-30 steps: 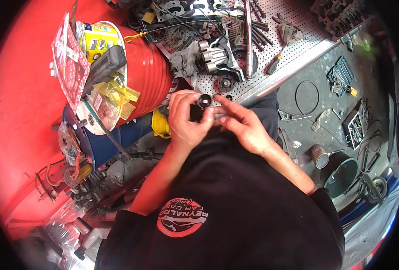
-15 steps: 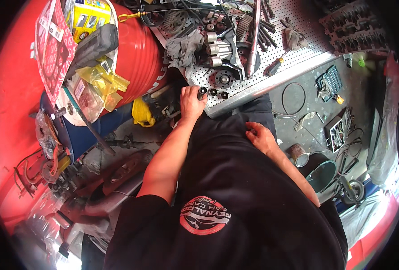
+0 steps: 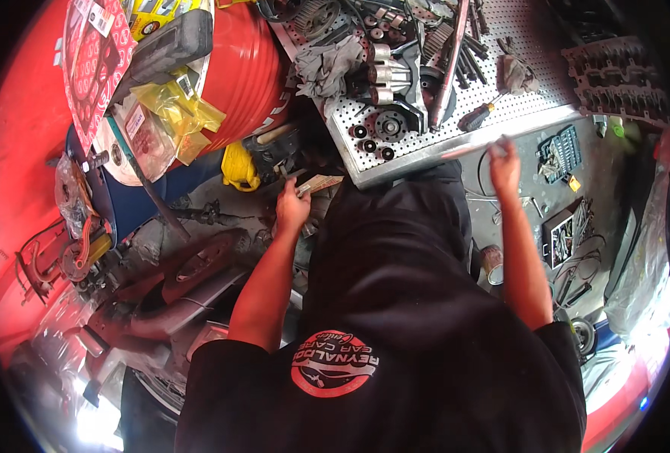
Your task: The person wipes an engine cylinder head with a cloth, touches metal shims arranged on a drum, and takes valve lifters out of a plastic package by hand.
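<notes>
My left hand [image 3: 292, 208] is off the bench, just below its near left corner. Its thumb and forefinger look apart, close to a tan strip [image 3: 322, 183]; I cannot make out whether they touch it. On the perforated metal workbench [image 3: 446, 143] stand three small black cylindrical parts [image 3: 369, 146], grouped beside a round toothed metal wheel [image 3: 390, 126]. My right hand [image 3: 505, 155] is raised beside the bench's front edge, its fingers smeared by motion. A screwdriver [image 3: 477, 117] lies on the bench near it.
A bare metal casting [image 3: 397, 75], a grey rag [image 3: 329, 66] and a long metal bar [image 3: 449, 72] lie on the bench. To the left stands a red drum [image 3: 248, 68] with packages on top. A socket set [image 3: 560, 155] and a tool tray [image 3: 561, 238] are on the floor at right.
My left hand has let go of a small black cylindrical part and drawn back off the bench. My right hand has swung up and right from my lap. The view has shifted slightly.
</notes>
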{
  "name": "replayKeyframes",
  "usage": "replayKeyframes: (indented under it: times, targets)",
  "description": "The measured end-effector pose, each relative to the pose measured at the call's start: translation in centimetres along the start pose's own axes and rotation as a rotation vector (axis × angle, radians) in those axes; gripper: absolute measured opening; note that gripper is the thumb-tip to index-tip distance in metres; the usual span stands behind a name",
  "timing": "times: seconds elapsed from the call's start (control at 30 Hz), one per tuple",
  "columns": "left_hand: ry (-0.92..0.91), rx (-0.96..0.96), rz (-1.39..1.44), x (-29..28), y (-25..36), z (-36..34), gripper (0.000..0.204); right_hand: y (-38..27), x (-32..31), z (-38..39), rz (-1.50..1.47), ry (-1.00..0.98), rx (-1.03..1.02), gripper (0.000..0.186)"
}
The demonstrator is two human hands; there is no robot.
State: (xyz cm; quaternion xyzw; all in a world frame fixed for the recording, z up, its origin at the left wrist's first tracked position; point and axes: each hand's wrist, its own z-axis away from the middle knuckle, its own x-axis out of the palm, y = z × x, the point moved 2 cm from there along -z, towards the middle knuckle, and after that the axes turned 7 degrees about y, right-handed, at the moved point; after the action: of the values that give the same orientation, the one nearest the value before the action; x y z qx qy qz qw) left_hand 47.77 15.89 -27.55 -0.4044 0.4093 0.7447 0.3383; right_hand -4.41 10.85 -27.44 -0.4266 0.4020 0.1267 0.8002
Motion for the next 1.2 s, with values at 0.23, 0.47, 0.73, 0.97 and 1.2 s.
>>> replayKeyframes:
  times: [0.23, 0.47, 0.73, 0.97, 1.2]
  targets:
    - [-0.082, -0.032, 0.082, 0.9, -5.9, 5.3, 0.046, -0.8, -2.7, -17.5, 0.222, 0.394, -0.145, 0.073]
    - [-0.175, -0.244, 0.077, -2.2, -1.6, 7.1, 0.038, 2.7, -0.1, -23.4, 0.173, 0.124, -0.342, 0.053]
    - [-0.053, -0.069, 0.250, -2.5, 6.7, 3.7, 0.037, -7.0, -8.1, -17.1, -0.423, 0.300, -0.223, 0.035]
    - [-0.242, 0.491, 0.588, -7.7, 29.0, 2.0, 0.015, -12.9, -7.5, -1.8, -0.881, -0.282, 0.097, 0.036]
    - [-0.352, 0.625, 0.653, -3.8, 32.0, 3.3, 0.029, -13.8, 1.0, 3.4, -0.954, -0.232, 0.135, 0.010]
